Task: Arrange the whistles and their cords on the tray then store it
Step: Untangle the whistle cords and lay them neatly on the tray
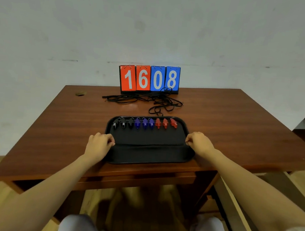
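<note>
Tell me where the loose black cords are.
In the head view the loose black cords lie tangled on the table, centre-back, between the scoreboard and the tray.

Even, soft indoor light, faint sheen on the table [220, 120], wide-angle bending at edges, lower foreground blurred

Head view. A black tray [144, 163] lies at the near edge of a wooden table [56, 126]. Nine whistles stand in a row along its far rim: three black [123, 123], three blue [145, 123] and three red [165, 123]. The left hand [100, 142] and right hand [199, 142], fingers curled, pinch a cord [149, 145] stretched across the tray from side to side. Loose cords [149, 98] lie tangled behind the tray, before a scoreboard [149, 78] reading 1608.
</note>
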A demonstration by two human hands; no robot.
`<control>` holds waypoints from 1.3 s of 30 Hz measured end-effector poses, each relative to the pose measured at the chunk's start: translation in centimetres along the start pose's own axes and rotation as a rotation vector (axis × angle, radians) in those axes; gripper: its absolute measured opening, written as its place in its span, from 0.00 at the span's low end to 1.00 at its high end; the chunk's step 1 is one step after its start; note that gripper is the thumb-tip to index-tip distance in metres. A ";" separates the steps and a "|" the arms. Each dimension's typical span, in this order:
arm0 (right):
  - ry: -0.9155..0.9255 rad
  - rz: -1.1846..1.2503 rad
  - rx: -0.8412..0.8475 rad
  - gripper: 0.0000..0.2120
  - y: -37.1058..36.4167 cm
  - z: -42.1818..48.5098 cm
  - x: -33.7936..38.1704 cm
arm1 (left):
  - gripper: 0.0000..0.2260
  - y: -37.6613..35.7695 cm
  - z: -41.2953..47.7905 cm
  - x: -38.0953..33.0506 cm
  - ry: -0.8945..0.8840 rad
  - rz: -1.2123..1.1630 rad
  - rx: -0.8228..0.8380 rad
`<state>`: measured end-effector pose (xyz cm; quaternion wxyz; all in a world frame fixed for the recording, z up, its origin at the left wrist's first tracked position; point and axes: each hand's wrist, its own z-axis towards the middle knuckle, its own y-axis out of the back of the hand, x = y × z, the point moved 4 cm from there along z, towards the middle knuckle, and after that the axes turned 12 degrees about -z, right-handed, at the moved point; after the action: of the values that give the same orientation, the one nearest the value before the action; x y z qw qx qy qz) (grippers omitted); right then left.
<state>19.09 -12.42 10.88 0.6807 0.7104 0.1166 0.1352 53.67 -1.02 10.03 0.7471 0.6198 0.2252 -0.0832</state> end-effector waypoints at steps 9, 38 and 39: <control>-0.060 0.065 -0.068 0.06 -1.8 -0.8 0.1 | 0.06 -1.2 -0.9 0.6 0.029 0.023 -0.007; 0.024 0.055 -0.161 0.14 -1.8 -1.2 1.1 | 0.11 -4.0 -1.6 -4.4 -0.097 0.018 -0.028; 0.039 0.044 -0.155 0.13 -1.9 -1.1 1.4 | 0.11 -4.3 -1.4 -5.0 -0.110 0.016 -0.020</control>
<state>20.03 -10.82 9.10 0.7283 0.6551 0.1033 0.1724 47.21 -1.32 8.25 0.7651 0.6087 0.1796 -0.1088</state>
